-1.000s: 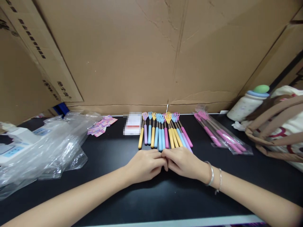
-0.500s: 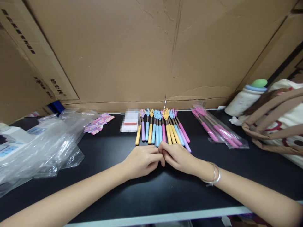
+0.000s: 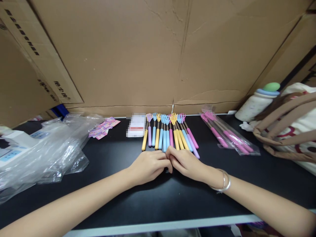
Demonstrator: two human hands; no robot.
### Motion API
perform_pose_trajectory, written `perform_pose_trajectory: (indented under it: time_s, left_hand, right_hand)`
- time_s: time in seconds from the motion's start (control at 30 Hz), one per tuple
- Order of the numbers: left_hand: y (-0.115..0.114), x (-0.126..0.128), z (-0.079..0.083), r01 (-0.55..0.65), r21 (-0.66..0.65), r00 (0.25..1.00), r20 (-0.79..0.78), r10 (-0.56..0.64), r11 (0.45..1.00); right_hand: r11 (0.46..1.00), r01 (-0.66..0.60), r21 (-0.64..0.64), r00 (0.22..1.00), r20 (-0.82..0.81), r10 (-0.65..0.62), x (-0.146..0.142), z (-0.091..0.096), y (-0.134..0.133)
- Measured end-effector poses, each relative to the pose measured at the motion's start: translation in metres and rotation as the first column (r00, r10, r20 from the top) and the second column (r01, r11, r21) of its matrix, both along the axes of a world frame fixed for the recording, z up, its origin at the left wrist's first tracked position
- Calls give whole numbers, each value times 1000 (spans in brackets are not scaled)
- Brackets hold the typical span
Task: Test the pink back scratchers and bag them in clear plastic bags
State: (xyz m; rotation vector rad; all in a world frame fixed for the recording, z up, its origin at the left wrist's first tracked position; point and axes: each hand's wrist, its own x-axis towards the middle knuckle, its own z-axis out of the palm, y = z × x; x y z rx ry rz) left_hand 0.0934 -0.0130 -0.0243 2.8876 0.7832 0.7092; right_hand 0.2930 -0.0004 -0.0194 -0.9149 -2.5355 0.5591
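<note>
My left hand [image 3: 149, 166] and my right hand [image 3: 185, 162] rest on the black table with their curled fingers touching. Both are closed, and nothing shows in them. Just beyond the knuckles lies a row of back scratchers [image 3: 169, 133] with claw-shaped heads and yellow, blue, purple and pink handles. My hands partly cover the ends of the middle handles. A white card [image 3: 136, 126], blurred out in part, sits left of the row. Farther right, several pink back scratchers [image 3: 225, 133] lie in clear plastic packaging.
Clear plastic bags [image 3: 61, 154] are heaped at the left over a white and blue box, with printed pink-purple cards [image 3: 104, 127] beside them. A white bottle [image 3: 256, 103] with a green-topped lid and a bag with brown straps [image 3: 283, 131] stand at the right. Cardboard [image 3: 123, 59] walls the back.
Both hands hold the same pose in the same place. Only the camera's view has shifted very slightly.
</note>
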Motion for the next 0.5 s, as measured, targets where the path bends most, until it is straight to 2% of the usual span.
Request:
perform_pose_trajectory:
  time_s: [0.17, 0.33, 0.5]
  left_hand:
    - [0, 0, -2, 3, 88, 999, 38, -6, 996]
    - [-3, 3, -3, 11, 211, 998, 58, -23, 977]
    - [-4, 4, 0, 14, 243, 999, 40, -25, 970]
  right_hand:
    - [1000, -3, 18, 999, 39, 2, 0, -1, 0]
    - [992, -53, 117, 990, 135, 37, -2, -3, -1]
    - [987, -69, 147, 989, 139, 49, -2, -3, -2]
